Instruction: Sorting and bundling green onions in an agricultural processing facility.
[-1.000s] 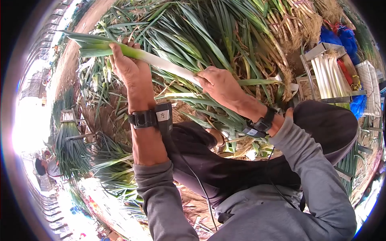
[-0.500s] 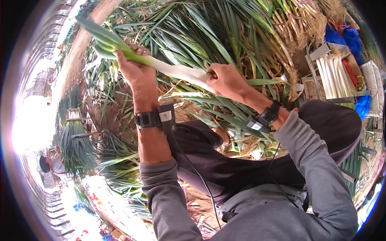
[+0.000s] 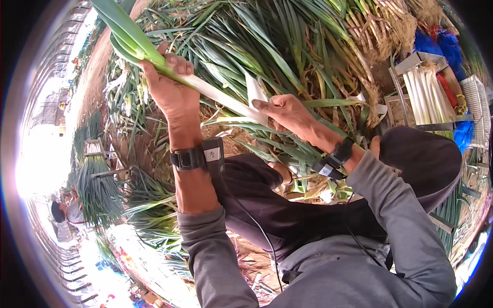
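Observation:
My left hand (image 3: 172, 84) is wrapped around a large green onion (image 3: 218, 96) where the leaves meet the shaft. Its thick green leaves point up to the far left, and the white shaft slants down toward my right hand (image 3: 290, 117). Thumb and fingers of the right hand are closed on a white outer skin (image 3: 254, 88), which stands away from the lower end of the shaft. The shaft's tip is partly hidden by this hand. Both wrists carry black strapped devices.
A big pile of green onions (image 3: 246, 46) lies in front of me, with rooted ends (image 3: 393, 38) at the far right. White stalks (image 3: 425, 97) rest in a metal rack at right. Another bundle (image 3: 100, 187) sits on a stand at left, near another person (image 3: 64, 211).
The white skin now stands apart from the shaft in my right hand, which has turned and moved slightly lower. The onion tilts more steeply, its leaves further up.

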The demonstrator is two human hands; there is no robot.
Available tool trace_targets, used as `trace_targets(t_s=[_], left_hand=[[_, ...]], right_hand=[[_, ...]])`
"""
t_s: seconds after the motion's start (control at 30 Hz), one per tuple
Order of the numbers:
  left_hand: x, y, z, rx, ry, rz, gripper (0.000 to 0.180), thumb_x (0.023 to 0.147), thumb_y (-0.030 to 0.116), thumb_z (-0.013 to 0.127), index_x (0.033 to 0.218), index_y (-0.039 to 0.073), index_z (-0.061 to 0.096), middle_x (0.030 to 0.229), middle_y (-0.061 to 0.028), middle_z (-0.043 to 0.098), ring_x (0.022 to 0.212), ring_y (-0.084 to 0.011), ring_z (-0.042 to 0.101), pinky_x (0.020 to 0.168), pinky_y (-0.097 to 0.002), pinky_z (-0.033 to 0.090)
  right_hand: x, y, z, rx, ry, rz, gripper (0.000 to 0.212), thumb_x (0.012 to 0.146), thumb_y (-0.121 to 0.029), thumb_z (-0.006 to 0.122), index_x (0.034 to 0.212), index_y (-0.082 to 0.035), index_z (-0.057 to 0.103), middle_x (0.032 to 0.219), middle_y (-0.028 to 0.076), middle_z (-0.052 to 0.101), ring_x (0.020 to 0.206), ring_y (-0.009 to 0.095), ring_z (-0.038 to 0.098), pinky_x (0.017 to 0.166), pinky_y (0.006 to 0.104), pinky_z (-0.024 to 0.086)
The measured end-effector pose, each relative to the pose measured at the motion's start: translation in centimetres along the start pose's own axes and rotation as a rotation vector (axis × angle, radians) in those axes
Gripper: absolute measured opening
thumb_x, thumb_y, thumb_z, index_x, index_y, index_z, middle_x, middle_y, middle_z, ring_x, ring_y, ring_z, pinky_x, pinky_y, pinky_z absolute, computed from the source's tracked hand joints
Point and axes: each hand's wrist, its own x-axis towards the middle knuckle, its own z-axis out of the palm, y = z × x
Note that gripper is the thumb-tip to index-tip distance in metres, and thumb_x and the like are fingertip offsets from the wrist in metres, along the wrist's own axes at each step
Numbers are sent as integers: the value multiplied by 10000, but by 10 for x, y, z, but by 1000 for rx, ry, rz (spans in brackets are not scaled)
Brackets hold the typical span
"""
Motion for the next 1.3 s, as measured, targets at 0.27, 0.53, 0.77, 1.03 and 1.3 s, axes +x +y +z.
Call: trace_targets(t_s=[0.27, 0.53, 0.77, 1.03, 1.3], left_hand=[[-4, 13, -5, 14, -94, 33, 588, 1027, 562, 421, 1139, 3, 562, 742, 1, 501, 612, -113, 433, 579, -278, 380], [-1, 25, -8, 51, -51, 119, 549, 1030, 549, 420, 1118, 22, 550, 776, 4, 483, 637, -106, 418, 604, -273, 378], [6, 23, -21, 147, 149, 112, 569, 1055, 554, 335, 1184, 32, 524, 795, -5, 483, 666, -128, 431, 632, -299, 380], [9, 22, -39, -359, 323, 114, 612, 1047, 539, 323, 1039, -17, 577, 888, -129, 577, 802, -225, 545, 781, -384, 528], [21, 6, -100, -662, 212, 61, 383, 1066, 351, 412, 1026, -24, 478, 860, -104, 504, 779, -221, 519, 737, -330, 521]], right_hand=[[21, 83, -36, -745, 255, -164, 206, 905, -180, 635, 792, -8, 633, 689, 110, 651, 613, 247, 631, 535, 394, 487], [-39, 198, -135, -1266, 35, 181, 263, 891, -281, 653, 1045, -69, 676, 971, 184, 691, 887, 389, 667, 759, 476, 519], [-18, 39, -58, -838, 67, -653, 361, 935, -208, 676, 1226, -13, 591, 1138, 125, 644, 808, 237, 688, 672, 315, 579], [-22, 37, -61, -44, -167, -307, 341, 954, -180, 673, 1251, -36, 589, 1013, 26, 632, 795, 107, 686, 603, 252, 589], [-28, 0, -46, 448, -401, -116, 290, 969, -238, 669, 1140, -15, 600, 804, 78, 680, 496, 72, 593, 457, 204, 490]])
